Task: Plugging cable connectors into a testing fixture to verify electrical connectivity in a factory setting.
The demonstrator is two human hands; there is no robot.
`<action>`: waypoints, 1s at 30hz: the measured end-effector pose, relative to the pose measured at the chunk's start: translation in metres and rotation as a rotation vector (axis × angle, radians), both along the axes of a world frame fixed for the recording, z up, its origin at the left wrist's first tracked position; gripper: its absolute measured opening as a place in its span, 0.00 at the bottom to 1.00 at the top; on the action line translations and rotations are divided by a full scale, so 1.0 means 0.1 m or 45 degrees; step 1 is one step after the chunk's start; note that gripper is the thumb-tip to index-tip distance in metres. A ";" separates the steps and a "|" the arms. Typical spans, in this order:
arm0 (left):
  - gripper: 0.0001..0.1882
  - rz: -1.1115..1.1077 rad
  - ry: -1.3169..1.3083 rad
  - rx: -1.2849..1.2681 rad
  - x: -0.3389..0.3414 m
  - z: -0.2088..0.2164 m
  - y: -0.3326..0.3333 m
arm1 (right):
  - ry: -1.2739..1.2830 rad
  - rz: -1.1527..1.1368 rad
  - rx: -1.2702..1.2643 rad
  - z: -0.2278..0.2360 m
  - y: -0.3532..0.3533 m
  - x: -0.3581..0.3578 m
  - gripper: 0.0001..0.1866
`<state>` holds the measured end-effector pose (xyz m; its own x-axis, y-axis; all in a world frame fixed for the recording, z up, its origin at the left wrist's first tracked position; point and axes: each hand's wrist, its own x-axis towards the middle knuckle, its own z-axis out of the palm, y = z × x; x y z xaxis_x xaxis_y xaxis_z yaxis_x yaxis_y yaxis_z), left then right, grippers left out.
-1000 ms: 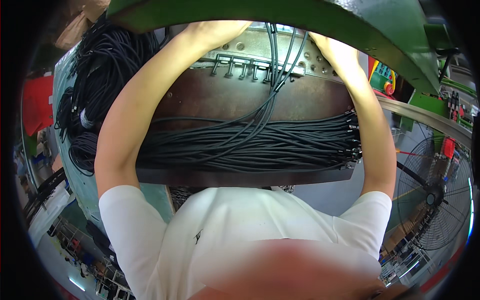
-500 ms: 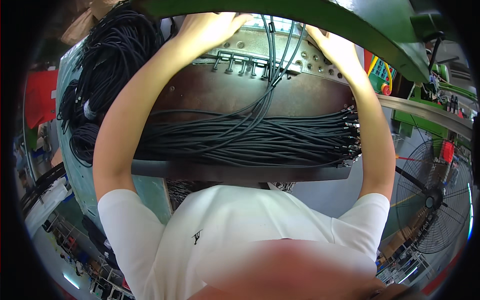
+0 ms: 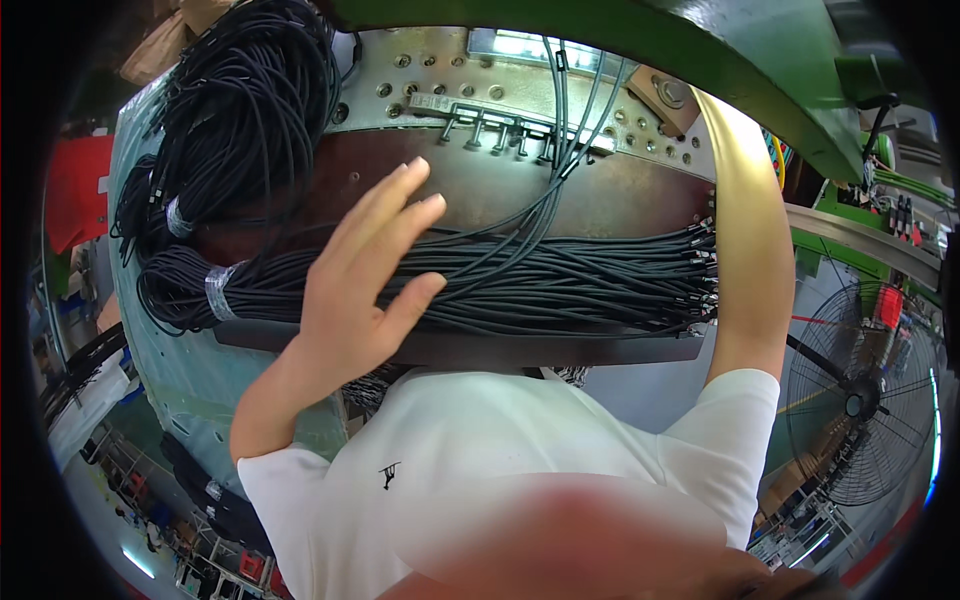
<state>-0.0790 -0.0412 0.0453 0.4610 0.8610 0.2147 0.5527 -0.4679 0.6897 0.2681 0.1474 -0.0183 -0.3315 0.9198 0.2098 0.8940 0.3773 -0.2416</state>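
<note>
My left hand [image 3: 365, 275] is open, fingers spread, above the left part of a long row of black cables [image 3: 560, 275]. It holds nothing. The row lies side by side, its connector ends at the right. Several cables cross it and run up to a metal fixture with small pegs [image 3: 500, 130] on the machine's plate. My right forearm reaches up along the right side; the hand itself is hidden behind the green machine beam [image 3: 720, 55]. A bright block [image 3: 540, 46] shows at the top of the plate.
Coiled black cables [image 3: 245, 95] are heaped at the left, with a taped bundle [image 3: 218, 291] below. A green-blue table [image 3: 185, 385] stands under them. Steel plate [image 3: 375, 75] with holes lies behind. A caged fan [image 3: 855, 400] stands at the right.
My left hand has come back from the machine's top down over the cable row. My right hand has passed out of sight behind the green beam.
</note>
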 end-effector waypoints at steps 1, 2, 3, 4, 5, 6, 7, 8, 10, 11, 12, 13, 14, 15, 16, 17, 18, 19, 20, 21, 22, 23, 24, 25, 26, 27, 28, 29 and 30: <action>0.26 -0.002 0.004 -0.031 0.00 -0.02 -0.05 | -0.002 -0.005 -0.018 0.00 0.00 -0.01 0.13; 0.26 -0.020 -0.037 -0.034 0.00 -0.06 -0.09 | -0.008 -0.008 -0.033 0.00 0.00 -0.03 0.13; 0.26 -0.033 -0.034 -0.050 0.00 -0.08 -0.14 | -0.010 -0.014 -0.046 0.01 0.02 -0.05 0.13; 0.27 -0.060 -0.056 -0.046 -0.01 -0.10 -0.19 | -0.014 -0.022 -0.059 0.02 0.02 -0.07 0.12; 0.27 -0.078 -0.081 -0.077 -0.02 -0.10 -0.25 | -0.017 -0.023 -0.068 0.03 0.04 -0.09 0.12; 0.27 -0.092 -0.072 -0.131 -0.03 -0.09 -0.30 | -0.024 -0.033 -0.082 0.03 0.04 -0.09 0.12; 0.28 -0.109 -0.077 -0.136 -0.06 -0.06 -0.35 | -0.020 -0.031 -0.085 0.03 0.05 -0.09 0.12; 0.28 -0.112 -0.159 -0.206 -0.09 -0.03 -0.40 | -0.018 -0.032 -0.090 0.02 0.05 -0.09 0.12; 0.29 -0.135 -0.302 -0.295 -0.14 0.05 -0.47 | -0.011 -0.037 -0.093 0.00 0.06 -0.07 0.12; 0.28 -0.180 -0.331 -0.399 -0.15 0.07 -0.50 | -0.006 -0.042 -0.098 -0.01 0.05 -0.06 0.12; 0.27 -0.236 -0.378 -0.477 -0.16 0.09 -0.52 | -0.003 -0.047 -0.099 -0.02 0.08 -0.08 0.12; 0.27 -0.295 -0.474 -0.510 -0.16 0.09 -0.55 | 0.001 -0.052 -0.102 -0.02 0.07 -0.10 0.12; 0.26 -0.377 -0.525 -0.665 -0.16 0.08 -0.58 | 0.006 -0.054 -0.100 0.01 0.07 -0.14 0.12; 0.26 -0.484 -0.568 -0.846 -0.15 0.04 -0.61 | 0.014 -0.057 -0.099 0.04 0.05 -0.19 0.12; 0.25 -0.601 -0.580 -1.036 -0.14 -0.01 -0.67 | 0.024 -0.060 -0.096 0.10 -0.03 -0.21 0.12; 0.23 -0.679 -0.586 -1.195 -0.15 -0.08 -0.72 | 0.043 -0.059 -0.087 0.17 -0.12 -0.24 0.12; 0.22 -0.706 -0.573 -1.358 -0.17 -0.17 -0.78 | 0.074 -0.061 -0.066 0.25 -0.25 -0.26 0.12; 0.21 -0.690 -0.400 -1.308 -0.21 -0.27 -0.86 | 0.144 -0.060 -0.013 0.33 -0.44 -0.23 0.12; 0.20 -0.638 -0.212 -1.265 -0.27 -0.37 -0.95 | 0.174 -0.033 0.087 0.40 -0.74 -0.12 0.12; 0.19 -0.513 0.108 -1.286 -0.33 -0.50 -1.06 | 0.401 0.013 0.109 0.46 -1.12 0.05 0.12; 0.18 -0.401 0.441 -1.318 -0.39 -0.64 -1.16 | 0.530 -0.010 0.140 0.48 -1.55 0.28 0.12; 0.18 -0.202 0.500 -0.965 -0.45 -0.83 -1.23 | 0.665 -0.005 0.372 0.47 -1.98 0.52 0.13; 0.18 -0.070 0.625 -0.717 -0.52 -1.00 -1.30 | 0.798 -0.026 0.585 0.32 -2.39 0.72 0.12; 0.18 0.142 0.688 -0.651 -0.59 -1.16 -1.35 | 0.994 -0.305 0.659 0.15 -2.72 0.95 0.10; 0.18 0.328 0.801 -0.691 -0.64 -1.31 -1.40 | 0.968 -0.868 0.587 -0.09 -3.03 1.11 0.11; 0.18 0.312 0.811 -0.549 -0.69 -1.42 -1.45 | 0.898 -1.324 0.510 -0.34 -3.31 1.19 0.12; 0.19 0.309 0.743 -0.422 -0.72 -1.51 -1.48 | 0.758 -1.290 0.269 -0.63 -3.58 1.17 0.15; 0.19 0.345 0.709 -0.380 -0.75 -1.58 -1.50 | 0.571 -1.230 0.028 -0.90 -3.83 1.05 0.20; 0.19 0.400 0.684 -0.353 -0.76 -1.62 -1.53 | 0.452 -0.912 -0.193 -1.12 -4.02 0.97 0.23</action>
<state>-0.1555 -0.1938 -0.1167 0.1610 0.9617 -0.2218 0.9327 -0.0748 0.3527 0.3649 -0.2547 -0.1303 0.4109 0.9104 0.0482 0.7666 -0.3164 -0.5587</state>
